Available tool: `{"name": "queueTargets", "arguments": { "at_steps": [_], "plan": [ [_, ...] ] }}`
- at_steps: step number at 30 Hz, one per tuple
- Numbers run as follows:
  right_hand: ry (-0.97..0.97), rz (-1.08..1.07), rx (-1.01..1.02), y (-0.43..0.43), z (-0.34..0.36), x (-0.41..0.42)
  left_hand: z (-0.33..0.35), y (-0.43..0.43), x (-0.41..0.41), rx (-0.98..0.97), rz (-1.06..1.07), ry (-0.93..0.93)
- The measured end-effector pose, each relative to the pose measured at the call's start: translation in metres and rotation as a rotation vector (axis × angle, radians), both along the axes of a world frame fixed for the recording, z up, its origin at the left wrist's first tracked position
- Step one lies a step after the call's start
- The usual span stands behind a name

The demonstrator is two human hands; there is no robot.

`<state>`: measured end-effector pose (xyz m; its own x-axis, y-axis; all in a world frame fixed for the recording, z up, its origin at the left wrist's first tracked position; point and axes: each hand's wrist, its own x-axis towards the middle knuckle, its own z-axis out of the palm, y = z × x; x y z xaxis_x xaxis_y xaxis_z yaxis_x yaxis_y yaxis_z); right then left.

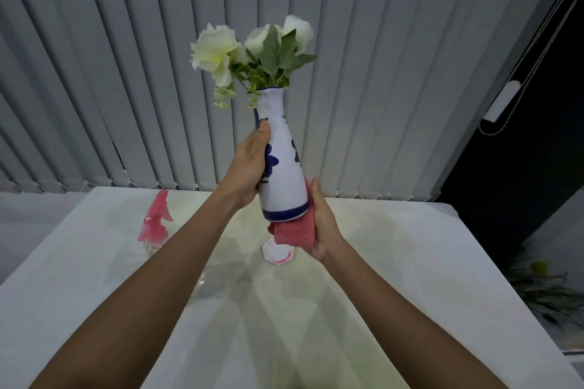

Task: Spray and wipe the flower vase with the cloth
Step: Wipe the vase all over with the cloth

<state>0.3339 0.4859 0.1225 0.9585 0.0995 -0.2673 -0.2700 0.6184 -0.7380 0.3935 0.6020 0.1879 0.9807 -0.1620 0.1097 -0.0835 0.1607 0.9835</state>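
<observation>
Since the spray bottle (156, 221) sits untouched on the table (410, 262), well left of the action, we read this as the wipe step, w/ spraying prob. done (judgement only, no wet film visible).

Hands: left hand (249, 164) wraps the vase (284, 174) at mid-body, thumb up toward the neck, fingers curled behind. Right hand (322, 224) clutches the red cloth (292, 232) and presses it against the lower right side and base edge of the vase. The hands are apart, one on each side.

Vase pos: lifted clear of the table, held in front of the blinds (410, 73), roughly above the small octagonal coaster (278, 254).

Orientation: long axis approx. vertical, mouth up, base down. The top leans slightly left in frame, and the flowers (249, 50) stick out of the mouth.

Next move, our call:
- rotate the vase w/ the left hand, or slide the cloth up the body toward the neck
- cover the blue band at the base, then the side under the left palm, which needs a regrip
- keep the tilt small so the flowers don't slip out

Glazed surface looks slick, so we'd keep the left grip firm.
</observation>
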Motion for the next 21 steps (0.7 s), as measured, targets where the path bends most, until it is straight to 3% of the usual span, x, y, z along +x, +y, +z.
{"name": "queueTargets", "arguments": {
  "at_steps": [3,8,12,17,21],
  "plan": [
    [-0.162,-0.089,-0.068,0.000,-0.001,0.003,0.004,0.001,0.002,0.100,0.041,-0.062],
    [-0.275,-0.367,-0.178,0.007,-0.006,0.006,0.000,-0.002,0.002,0.271,0.142,-0.149],
    [-0.421,-0.475,-0.549,0.013,-0.001,0.004,-0.004,-0.013,-0.001,0.196,0.251,-0.074],
    [-0.638,-0.482,-0.891,0.011,-0.001,0.004,-0.005,-0.009,0.001,-0.088,0.263,-0.017],
    [-0.508,-0.385,-0.860,-0.003,0.020,0.019,-0.003,0.000,0.002,-0.086,0.159,-0.063]
  ]
}}
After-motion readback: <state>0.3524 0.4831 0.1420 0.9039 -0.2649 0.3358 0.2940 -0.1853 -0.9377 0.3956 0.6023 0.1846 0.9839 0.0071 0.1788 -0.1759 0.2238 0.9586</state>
